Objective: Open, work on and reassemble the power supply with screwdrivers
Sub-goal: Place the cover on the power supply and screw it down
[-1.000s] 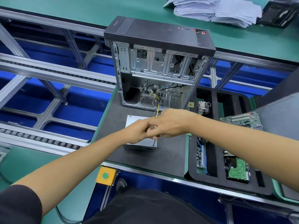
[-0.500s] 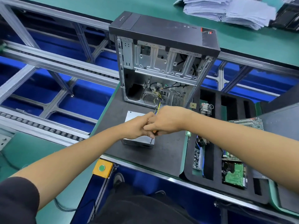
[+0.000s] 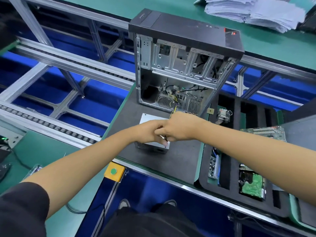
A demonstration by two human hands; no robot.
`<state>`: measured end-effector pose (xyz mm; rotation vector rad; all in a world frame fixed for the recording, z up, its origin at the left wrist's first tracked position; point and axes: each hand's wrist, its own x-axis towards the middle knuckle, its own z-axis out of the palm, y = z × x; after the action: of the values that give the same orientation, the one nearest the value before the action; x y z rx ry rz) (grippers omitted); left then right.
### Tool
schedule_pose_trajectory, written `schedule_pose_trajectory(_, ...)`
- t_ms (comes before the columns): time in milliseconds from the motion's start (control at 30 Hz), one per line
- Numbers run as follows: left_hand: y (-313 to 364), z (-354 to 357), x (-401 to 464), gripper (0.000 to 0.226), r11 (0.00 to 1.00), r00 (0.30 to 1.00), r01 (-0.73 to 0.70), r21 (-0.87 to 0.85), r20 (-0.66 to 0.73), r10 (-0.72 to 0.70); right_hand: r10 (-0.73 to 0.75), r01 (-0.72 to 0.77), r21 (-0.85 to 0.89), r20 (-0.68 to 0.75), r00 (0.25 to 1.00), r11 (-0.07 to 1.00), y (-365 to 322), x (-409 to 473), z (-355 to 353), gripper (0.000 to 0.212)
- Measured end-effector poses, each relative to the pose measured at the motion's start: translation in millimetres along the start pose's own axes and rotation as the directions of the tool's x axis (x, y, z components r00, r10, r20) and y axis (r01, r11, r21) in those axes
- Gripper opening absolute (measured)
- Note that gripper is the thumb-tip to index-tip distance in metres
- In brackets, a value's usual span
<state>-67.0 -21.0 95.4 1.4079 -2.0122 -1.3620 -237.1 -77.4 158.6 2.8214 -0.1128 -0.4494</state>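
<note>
1. A factory line fills the view: a green bench top (image 3: pixel 171 7) at the far side, aluminium conveyor rails (image 3: pixel 68 59) over blue panels, and a dark work mat (image 3: pixel 181 158) where the job is done.
2. The power supply (image 3: pixel 150 146), a silver metal box, lies flat on the mat directly under both hands; only its far corner and its vented near face show.
3. The left hand (image 3: pixel 147 132) rests on top of the power supply with its fingers curled toward the right hand; whether it pinches anything cannot be told.
4. The right hand (image 3: pixel 177 127) is closed in a fist, knuckles touching the left hand, round a thin screwdriver (image 3: pixel 163 138) whose short visible stretch of shaft points down at the near right corner of the box.
5. Just beyond the hands stands an open computer case (image 3: pixel 184 65), upright, its bare metal frame facing the person and a bundle of wires (image 3: pixel 174 103) running down out of it toward the right hand.
6. To the right of the right forearm sits a black foam tray (image 3: pixel 201 175) with slots; a green circuit board (image 3: pixel 252 185) lies in a near slot and a small heatsink (image 3: pixel 223 114) in a far one.
7. Below the left forearm, on the bench edge, is a yellow box with a green button (image 3: pixel 113 171).
8. Far beyond the case, a stack of papers (image 3: pixel 253 12) lies on the green bench.
</note>
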Motion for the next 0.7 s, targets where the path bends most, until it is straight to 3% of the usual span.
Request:
schedule_pose_trajectory(167,-9.2,15.4,5.4,0.037,0.998,0.984,-0.061,0.002,-0.165,0.061,0.226,-0.226,-0.009,0.045,0.973,0.974,-14.8,2.6,-1.6,0.034)
schedule_pose_trajectory(367,-14.1,-0.8,2.3,0.066,0.993,0.995,-0.102,-0.056,-0.008,0.102,0.139,-0.142,0.016,0.125,0.982,0.99,-11.0,-5.3,-11.3,0.019)
schedule_pose_trajectory(433,-12.5,3.2,5.9,0.049,0.995,0.997,-0.079,-0.068,0.001,0.079,0.228,-0.231,-0.004,0.163,0.96,0.973,-13.6,-1.3,-13.3,0.022)
schedule_pose_trajectory(533,-13.1,10.9,15.2,0.037,0.996,0.989,-0.084,-0.022,-0.127,0.081,0.356,-0.351,-0.06,0.185,0.916,0.934,-17.2,0.6,-14.7,0.033)
schedule_pose_trajectory(667,-14.2,5.9,15.8,0.018,0.995,0.997,-0.076,-0.072,-0.031,0.073,0.329,-0.335,0.028,0.126,0.936,0.942,-16.2,-5.8,-12.6,0.032)
schedule_pose_trajectory(700,-16.2,3.1,14.6,0.032,0.992,0.994,-0.11,-0.067,0.002,0.11,0.293,-0.3,0.041,0.131,0.947,0.953,-15.2,-6.2,-13.6,0.032)
